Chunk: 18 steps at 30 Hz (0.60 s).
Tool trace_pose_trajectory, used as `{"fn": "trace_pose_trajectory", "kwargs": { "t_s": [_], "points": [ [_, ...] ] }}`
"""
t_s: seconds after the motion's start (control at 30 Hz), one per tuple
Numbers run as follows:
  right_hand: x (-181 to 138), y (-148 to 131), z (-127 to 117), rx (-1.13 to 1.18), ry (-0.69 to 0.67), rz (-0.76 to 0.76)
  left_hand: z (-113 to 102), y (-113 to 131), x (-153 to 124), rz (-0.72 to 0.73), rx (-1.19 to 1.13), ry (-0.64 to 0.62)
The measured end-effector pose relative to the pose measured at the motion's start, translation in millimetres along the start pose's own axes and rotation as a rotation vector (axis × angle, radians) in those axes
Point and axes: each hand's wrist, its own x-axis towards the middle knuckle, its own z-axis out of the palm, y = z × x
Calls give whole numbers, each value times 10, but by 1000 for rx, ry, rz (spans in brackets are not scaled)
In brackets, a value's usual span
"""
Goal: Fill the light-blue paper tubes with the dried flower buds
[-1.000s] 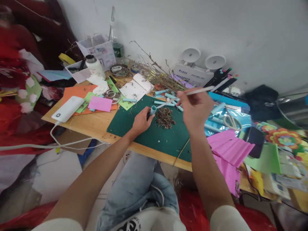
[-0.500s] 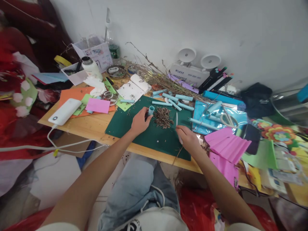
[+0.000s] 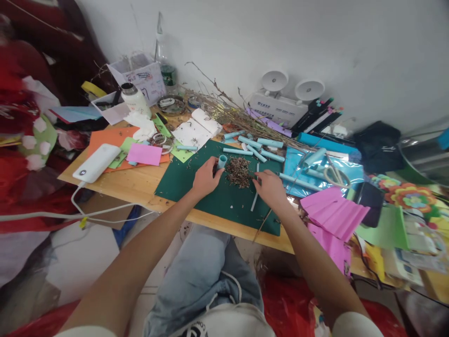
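My left hand (image 3: pixel 207 178) is closed around a light blue paper tube (image 3: pixel 222 162), which stands upright with its open end facing up. Beside the tube, a heap of dry brown plant bits (image 3: pixel 239 171) lies on the dark green cutting mat (image 3: pixel 217 206). At the heap's right edge is my right hand (image 3: pixel 269 188), thumb and fingers drawn together; whatever is between them is too small to make out. A thin pale strip (image 3: pixel 254 201) passes beneath the right fingers, and I cannot tell whether they grip it.
Several more blue tubes (image 3: pixel 270 142) lie behind the heap. Dry twigs (image 3: pixel 242 122) stretch along the wall. To the right are a blue plastic packet (image 3: pixel 293 161), scissors (image 3: pixel 336 175) and pink crepe paper (image 3: pixel 335 206). A white power bank (image 3: pixel 96 163) and bottle (image 3: pixel 135 99) stand left.
My right hand has moved up toward the heap's right edge, exposing the lower part of the pale strip. My left hand still holds the tube at the heap's left side.
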Motion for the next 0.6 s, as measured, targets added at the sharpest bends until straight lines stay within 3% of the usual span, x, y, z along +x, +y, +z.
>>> {"fn": "trace_pose_trajectory", "kwargs": {
  "t_s": [0.17,0.27,0.43,0.6],
  "points": [
    [56,-19,68,9,22,25,4,-9,1,-3,-6,-9],
    [86,-52,31,143,97,73,1,-9,0,-1,-12,-10],
    [192,-146,-29,416,87,174,-7,1,2,-5,-2,-10],
    [249,-225,-57,375,129,185,-10,7,0,11,12,-9]
  ]
}}
